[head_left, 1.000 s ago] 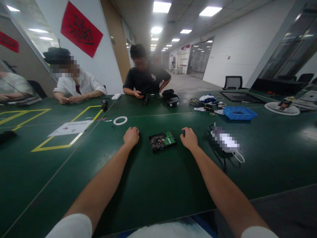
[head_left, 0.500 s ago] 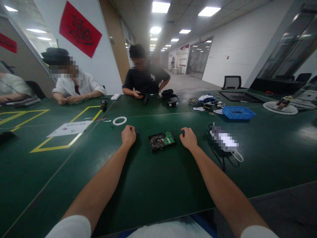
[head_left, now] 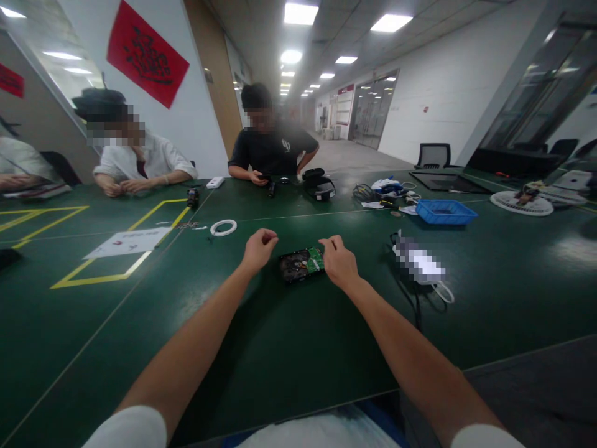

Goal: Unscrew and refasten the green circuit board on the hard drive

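Note:
A hard drive (head_left: 301, 264), with a dark metal body and a green circuit board, lies on the green table in front of me. My left hand (head_left: 260, 250) is raised by its left end, fingers curled in and thumb near the fingertips, with nothing visible in them. Over the right end of the drive hovers my right hand (head_left: 340, 261), covering part of that edge. Its index finger points left, apart from the other, bent fingers, and it appears to hold nothing. Neither hand clearly grips the drive.
Beyond my left hand lies a white ring (head_left: 223, 228). To the right are a lit phone-like device (head_left: 420, 261) with cables and a blue tray (head_left: 446, 213). A printed sheet (head_left: 128, 242) lies left, within yellow tape. People sit across the table.
Both hands have moved inward toward the hard drive, the left to the right and the right to the left. The right hand now covers the drive's right edge. The drive looks unmoved.

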The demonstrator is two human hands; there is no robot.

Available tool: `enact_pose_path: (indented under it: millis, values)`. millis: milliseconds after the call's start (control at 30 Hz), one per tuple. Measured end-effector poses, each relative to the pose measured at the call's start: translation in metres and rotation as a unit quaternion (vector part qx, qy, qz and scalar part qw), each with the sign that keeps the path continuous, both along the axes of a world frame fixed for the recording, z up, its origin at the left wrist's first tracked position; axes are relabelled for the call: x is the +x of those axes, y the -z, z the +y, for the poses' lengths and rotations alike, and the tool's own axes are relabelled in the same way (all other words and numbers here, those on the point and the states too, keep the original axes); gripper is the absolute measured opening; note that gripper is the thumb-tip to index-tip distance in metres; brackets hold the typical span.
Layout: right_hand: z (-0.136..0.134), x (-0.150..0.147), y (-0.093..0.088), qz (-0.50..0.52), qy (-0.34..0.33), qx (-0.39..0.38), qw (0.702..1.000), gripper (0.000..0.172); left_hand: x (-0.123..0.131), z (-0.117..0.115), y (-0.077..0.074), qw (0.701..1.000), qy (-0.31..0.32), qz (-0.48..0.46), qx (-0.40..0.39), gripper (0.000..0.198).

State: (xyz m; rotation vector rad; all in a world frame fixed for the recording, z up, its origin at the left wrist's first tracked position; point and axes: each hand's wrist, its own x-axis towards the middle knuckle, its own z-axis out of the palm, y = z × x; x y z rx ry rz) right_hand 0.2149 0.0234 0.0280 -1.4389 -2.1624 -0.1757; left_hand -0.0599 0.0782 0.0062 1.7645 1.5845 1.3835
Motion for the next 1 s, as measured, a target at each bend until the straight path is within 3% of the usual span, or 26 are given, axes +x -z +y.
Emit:
enact_pose_path:
  millis: [167, 333, 600, 767, 1000]
  values:
    - [-0.014, -0.021, 0.001, 0.008, -0.111, 0.052, 0.992, 0.035, 0.043, -0.022, -0.021, 0.973, 0.191, -0.123, -0.039, 0.027]
    - [-0.018, -0.025, 0.0, 0.044, -0.119, 0.067, 0.99, 0.032, 0.062, -0.037, -0.026, 0.937, 0.273, -0.201, -0.084, 0.034]
    - [-0.014, -0.019, 0.004, 0.092, -0.132, 0.058, 0.985, 0.027, 0.062, -0.037, -0.021, 0.913, 0.301, -0.25, -0.112, 0.035]
    - [-0.008, -0.016, 0.011, 0.112, -0.175, 0.102, 0.973, 0.022, 0.062, -0.038, -0.022, 0.913, 0.306, -0.243, -0.114, 0.034]
    - [-0.005, -0.014, 0.014, 0.112, -0.182, 0.099, 0.972, 0.02, 0.061, -0.039, -0.026, 0.92, 0.31, -0.217, -0.105, 0.037]
